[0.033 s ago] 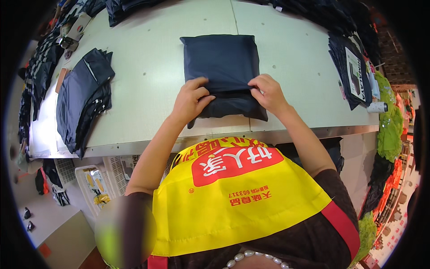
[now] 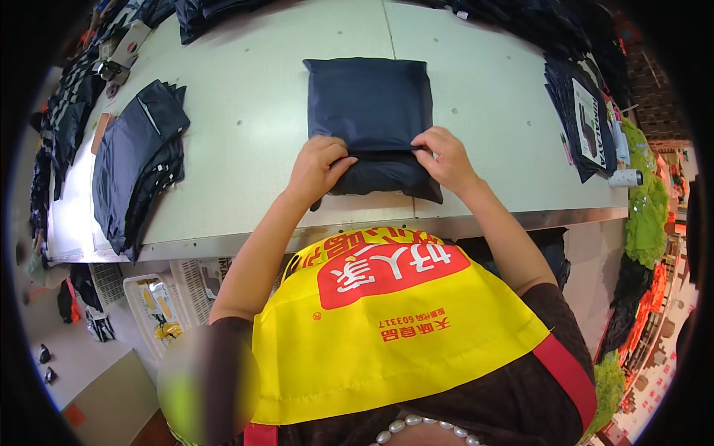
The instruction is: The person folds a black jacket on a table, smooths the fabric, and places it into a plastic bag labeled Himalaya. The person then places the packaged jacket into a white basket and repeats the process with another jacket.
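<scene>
A dark navy folded garment lies flat on the pale worktable, straight in front of me. My left hand grips the garment's near folded edge at its left side. My right hand pinches the same edge at its right side. Between my hands a flap of the fabric is turned over the lower layer, and that lower layer reaches almost to the table's metal front edge. A yellow apron covers my front below the table.
A stack of dark garments lies at the table's left. More dark cloth is piled along the far edge. Bagged dark garments and a small white cylinder sit at the right. A white basket stands under the table.
</scene>
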Action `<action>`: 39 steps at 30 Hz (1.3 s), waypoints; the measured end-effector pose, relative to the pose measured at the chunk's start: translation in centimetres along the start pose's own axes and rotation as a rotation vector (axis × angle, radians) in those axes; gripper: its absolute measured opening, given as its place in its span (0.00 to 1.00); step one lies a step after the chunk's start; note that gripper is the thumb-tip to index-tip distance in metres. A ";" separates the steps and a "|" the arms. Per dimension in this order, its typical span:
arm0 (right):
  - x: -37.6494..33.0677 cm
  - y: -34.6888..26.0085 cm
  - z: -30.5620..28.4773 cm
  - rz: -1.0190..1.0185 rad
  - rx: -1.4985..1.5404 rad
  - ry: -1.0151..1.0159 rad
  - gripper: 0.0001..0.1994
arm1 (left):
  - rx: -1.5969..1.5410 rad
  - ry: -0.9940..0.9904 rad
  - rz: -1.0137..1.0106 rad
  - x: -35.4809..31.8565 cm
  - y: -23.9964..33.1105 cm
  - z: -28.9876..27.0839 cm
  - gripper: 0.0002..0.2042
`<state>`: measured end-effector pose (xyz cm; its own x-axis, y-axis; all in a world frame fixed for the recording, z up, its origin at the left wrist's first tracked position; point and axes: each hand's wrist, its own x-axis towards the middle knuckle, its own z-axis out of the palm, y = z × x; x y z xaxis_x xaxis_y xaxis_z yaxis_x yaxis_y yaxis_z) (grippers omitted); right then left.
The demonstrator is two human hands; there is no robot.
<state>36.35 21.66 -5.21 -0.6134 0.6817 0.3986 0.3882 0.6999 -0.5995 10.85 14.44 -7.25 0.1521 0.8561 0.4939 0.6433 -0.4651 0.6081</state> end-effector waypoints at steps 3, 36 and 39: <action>-1.3 -0.1 0.9 0.190 -0.023 -0.006 0.09 | -0.048 -0.068 -0.148 0.2 -0.4 1.3 0.08; -1.0 -2.6 -1.9 0.510 -0.242 -0.356 0.16 | 0.030 0.309 -0.159 -2.3 1.6 4.3 0.07; 3.9 -8.9 2.3 0.382 -0.520 -0.488 0.13 | -0.260 0.481 -0.360 -3.5 0.7 5.4 0.12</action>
<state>28.89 17.65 0.05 -0.5584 0.8079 -0.1886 0.8281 0.5290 -0.1855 14.82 12.33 -11.90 -0.4304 0.8005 0.4172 0.3800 -0.2586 0.8881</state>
